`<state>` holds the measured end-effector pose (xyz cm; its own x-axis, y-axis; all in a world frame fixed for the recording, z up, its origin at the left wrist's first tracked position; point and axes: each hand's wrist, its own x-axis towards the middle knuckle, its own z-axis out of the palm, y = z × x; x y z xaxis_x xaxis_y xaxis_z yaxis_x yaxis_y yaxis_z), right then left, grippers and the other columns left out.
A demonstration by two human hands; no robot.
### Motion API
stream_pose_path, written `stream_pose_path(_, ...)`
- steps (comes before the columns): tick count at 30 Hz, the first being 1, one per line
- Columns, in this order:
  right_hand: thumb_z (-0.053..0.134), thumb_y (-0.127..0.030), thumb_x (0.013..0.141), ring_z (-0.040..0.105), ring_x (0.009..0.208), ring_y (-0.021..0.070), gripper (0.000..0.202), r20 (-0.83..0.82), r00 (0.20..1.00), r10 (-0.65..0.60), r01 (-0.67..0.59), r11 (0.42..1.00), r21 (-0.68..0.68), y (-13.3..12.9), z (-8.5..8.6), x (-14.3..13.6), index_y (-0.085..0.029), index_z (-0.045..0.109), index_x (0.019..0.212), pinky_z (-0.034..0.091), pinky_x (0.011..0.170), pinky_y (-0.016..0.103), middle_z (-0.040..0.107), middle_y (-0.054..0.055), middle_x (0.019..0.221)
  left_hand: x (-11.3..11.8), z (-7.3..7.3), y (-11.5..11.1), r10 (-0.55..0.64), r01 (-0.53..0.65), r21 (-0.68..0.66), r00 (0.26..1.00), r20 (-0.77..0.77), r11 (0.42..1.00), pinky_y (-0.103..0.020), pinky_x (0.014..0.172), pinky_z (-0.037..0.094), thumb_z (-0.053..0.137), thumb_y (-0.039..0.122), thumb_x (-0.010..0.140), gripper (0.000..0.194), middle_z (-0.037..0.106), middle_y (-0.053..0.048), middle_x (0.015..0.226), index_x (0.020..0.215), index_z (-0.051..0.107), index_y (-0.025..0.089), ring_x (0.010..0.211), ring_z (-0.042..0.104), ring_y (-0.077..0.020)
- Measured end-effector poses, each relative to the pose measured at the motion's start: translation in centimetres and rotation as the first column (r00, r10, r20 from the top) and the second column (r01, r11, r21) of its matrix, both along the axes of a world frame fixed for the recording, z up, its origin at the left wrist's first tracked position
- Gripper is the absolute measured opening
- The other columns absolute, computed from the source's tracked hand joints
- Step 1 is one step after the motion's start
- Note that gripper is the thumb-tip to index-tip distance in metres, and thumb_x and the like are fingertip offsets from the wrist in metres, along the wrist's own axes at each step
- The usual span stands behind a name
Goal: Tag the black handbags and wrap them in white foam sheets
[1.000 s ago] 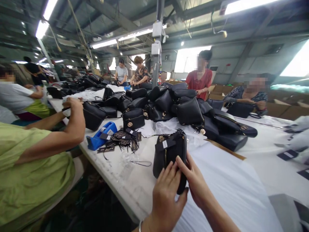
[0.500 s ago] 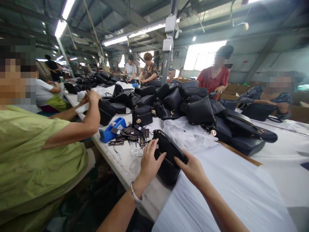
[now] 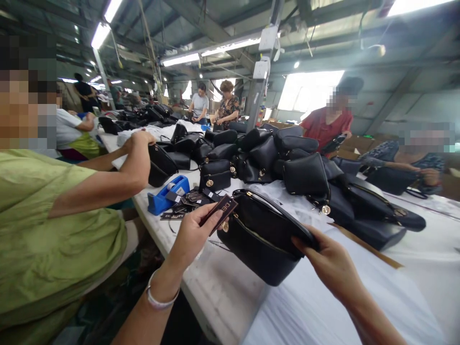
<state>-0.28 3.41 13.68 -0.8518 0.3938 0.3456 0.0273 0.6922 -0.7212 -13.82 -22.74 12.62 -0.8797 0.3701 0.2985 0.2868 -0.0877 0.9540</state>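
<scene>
The left hand (image 3: 192,235) pinches a dark brown hang tag (image 3: 220,211) between thumb and fingers, the tag tilted up and to the right so that its far corner comes just beside the gold zip pull at the near end of a black handbag (image 3: 264,237). The right hand (image 3: 328,261) grips the opposite end of that handbag, fingers curled over its top edge and thumb beneath, so the bag lies between the two hands, tipped with its zipped top toward the left hand and its base resting on the white table (image 3: 212,287). The table's near edge runs diagonally just below the left wrist, which wears a pale bracelet; to the right of the bag a sheet of white paper (image 3: 323,306) covers the surface and lies bare toward the lower right corner. Just beyond the left hand lies a scatter of more hang tags (image 3: 187,201), and past them a blue tape dispenser (image 3: 167,194) near the table edge. Behind the held bag a heap of black handbags (image 3: 287,163) crowds the middle of the table. On the left a co-worker in a green top reaches an arm (image 3: 108,184) across to another bag, well apart from the left hand; other people work along the far side.
</scene>
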Motion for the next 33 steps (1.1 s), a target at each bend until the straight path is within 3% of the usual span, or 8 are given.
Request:
stream_pose_path(3,0.061,-0.039,0.084,0.072,0.096,0.0254,0.035,-0.020,1.000,-0.019,0.020,0.999,0.037,-0.9,0.0,0.9,-0.025,0.071,0.114,0.058,0.081,0.030,0.077,0.000,0.101,2.2,0.8,0.5,-0.163,0.164,-0.055,0.986,0.022,0.985,-0.024,0.069,0.054,0.064,0.041,0.091,0.034,0.076,-0.006,0.094,0.118,0.072,0.021,0.082,0.068,-0.0185)
stream_pose_path(6,0.059,-0.038,0.087,0.073,0.093,0.0226,0.034,-0.027,1.000,-0.007,0.009,0.995,0.101,-2.1,-0.6,2.3,-0.027,0.070,0.117,0.058,0.081,0.026,0.077,-0.001,0.103,4.7,0.6,2.0,-0.233,0.237,-0.055,0.970,0.066,0.970,-0.024,0.065,0.053,0.059,0.042,0.094,0.039,0.076,-0.006,0.093,0.127,0.067,0.022,0.079,0.068,-0.0180)
stream_pose_path(12,0.058,-0.036,0.091,0.075,0.087,0.0194,0.037,-0.035,0.999,-0.030,0.039,0.953,0.299,-2.5,-1.5,7.8,-0.032,0.064,0.128,0.060,0.066,0.019,0.076,-0.003,0.109,9.4,-0.4,3.7,-0.357,0.314,0.186,0.891,0.279,0.931,-0.026,0.073,0.056,0.059,0.041,0.095,0.045,0.074,-0.011,0.108,0.135,0.059,0.021,0.094,0.072,-0.0229)
stream_pose_path(16,0.059,-0.034,0.091,0.074,0.094,0.0212,0.042,0.010,1.000,-0.012,0.008,0.943,0.332,-2.7,-2.2,10.9,-0.032,0.059,0.134,0.062,0.072,0.023,0.074,-0.002,0.114,11.5,-1.7,4.1,-0.465,0.383,0.275,0.799,0.380,0.882,-0.028,0.080,0.055,0.062,0.039,0.094,0.052,0.073,-0.011,0.110,0.142,0.051,0.023,0.097,0.072,-0.0225)
stream_pose_path(20,0.059,-0.034,0.093,0.074,0.095,0.0210,0.034,-0.069,0.997,-0.040,0.063,0.926,0.373,-3.8,-2.7,11.3,-0.030,0.063,0.127,0.062,0.082,0.027,0.074,0.000,0.114,12.6,-3.1,4.7,-0.476,0.372,0.302,0.751,0.457,0.877,-0.027,0.079,0.055,0.066,0.038,0.092,0.053,0.073,-0.012,0.110,0.140,0.053,0.021,0.097,0.071,-0.0220)
stream_pose_path(25,0.058,-0.030,0.094,0.074,0.094,0.0197,0.021,-0.260,0.957,-0.130,0.224,0.898,0.377,-5.1,-3.0,10.3,-0.029,0.068,0.111,0.061,0.085,0.029,0.075,-0.001,0.107,13.4,-4.0,4.8,-0.462,0.356,0.301,0.753,0.468,0.885,-0.029,0.079,0.055,0.067,0.039,0.091,0.057,0.074,-0.012,0.107,0.142,0.051,0.019,0.090,0.073,-0.0206)
stream_pose_path(29,0.058,-0.017,0.092,0.069,0.106,0.0201,0.024,-0.337,0.941,0.035,0.112,0.907,0.406,-5.6,-3.5,10.2,-0.025,0.067,0.113,0.053,0.103,0.037,0.073,0.001,0.114,13.6,-3.9,4.3,-0.458,0.355,0.293,0.745,0.485,0.888,-0.031,0.077,0.055,0.068,0.040,0.090,0.057,0.075,-0.011,0.102,0.140,0.052,0.018,0.083,0.073,-0.0200)
stream_pose_path(33,0.060,-0.006,0.087,0.060,0.123,0.0237,0.037,-0.291,0.917,0.274,-0.073,0.830,0.553,-5.5,-3.7,10.6,-0.022,0.064,0.120,0.042,0.113,0.047,0.068,0.006,0.126,13.9,-3.1,4.2,-0.508,0.353,0.376,0.708,0.491,0.857,-0.030,0.078,0.054,0.066,0.036,0.092,0.049,0.074,-0.011,0.104,0.136,0.056,0.017,0.088,0.071,-0.0211)
